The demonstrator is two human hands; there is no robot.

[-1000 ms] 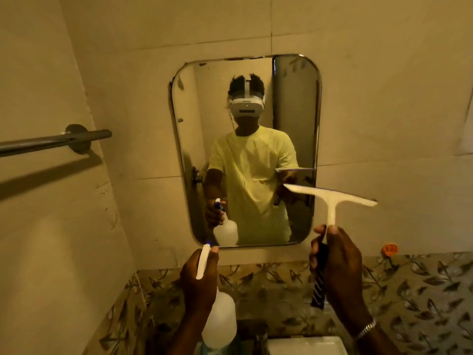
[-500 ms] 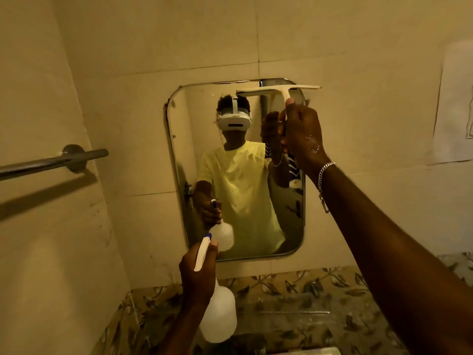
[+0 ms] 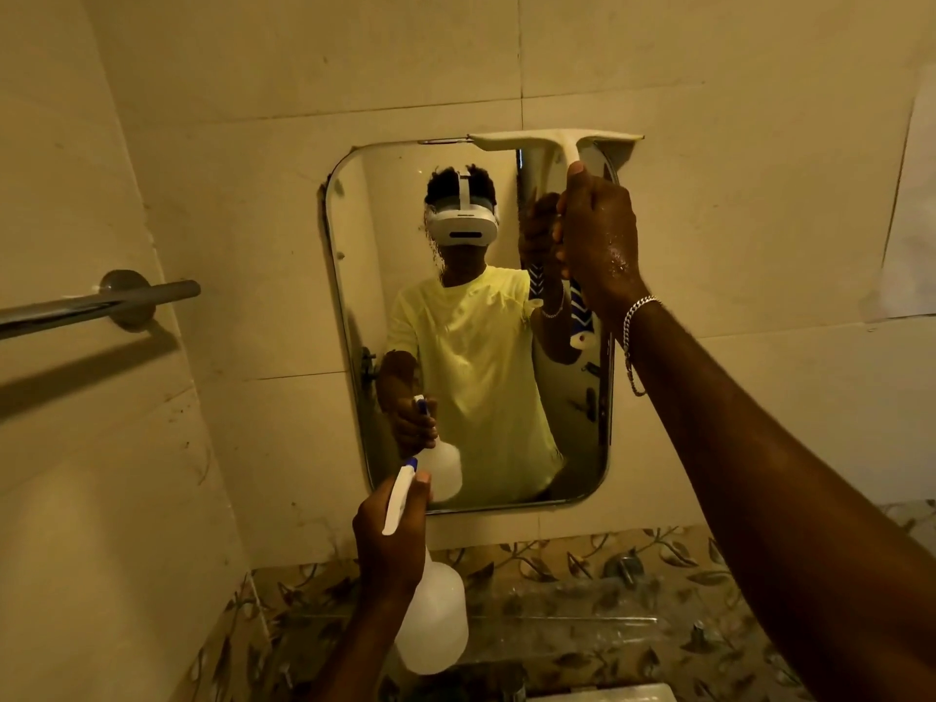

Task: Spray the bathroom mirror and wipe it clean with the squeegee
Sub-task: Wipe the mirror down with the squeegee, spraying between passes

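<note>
Mirror [image 3: 456,321] glass, a rounded upright rectangle fixed to the pale tiled wall [image 3: 709,93], fills the middle of the frame, and a scatter of droplets shows on its upper left part near the reflected headset.

Far left, a metal towel bar [image 3: 96,306] juts from the side wall, well apart from the work. Lower centre-left, the left hand [image 3: 390,539] is wrapped round the neck of a translucent spray bottle [image 3: 435,620], fingers curled closed about it with one fingertip resting up by the white-and-blue trigger head. The nozzle points up toward the glass, so the bottle seems kept ready for another burst while staying below the wiping path.

Upper right of centre, the squeegee [image 3: 557,141] has its pale blade lying level along the mirror's top edge, overhanging the right corner onto the tile. The right hand [image 3: 597,240] grips its handle in a closed fist, fingers pressed together around it; the blue-and-white patterned handle end pokes out below the fist. Starting at the very top likely lets one downward pull carry the wet off the right strip. A chain bracelet [image 3: 635,316] hangs at that wrist, and water beads glisten on the back of the hand.

No brand or writing is legible on the bottle, squeegee or headset.
</note>
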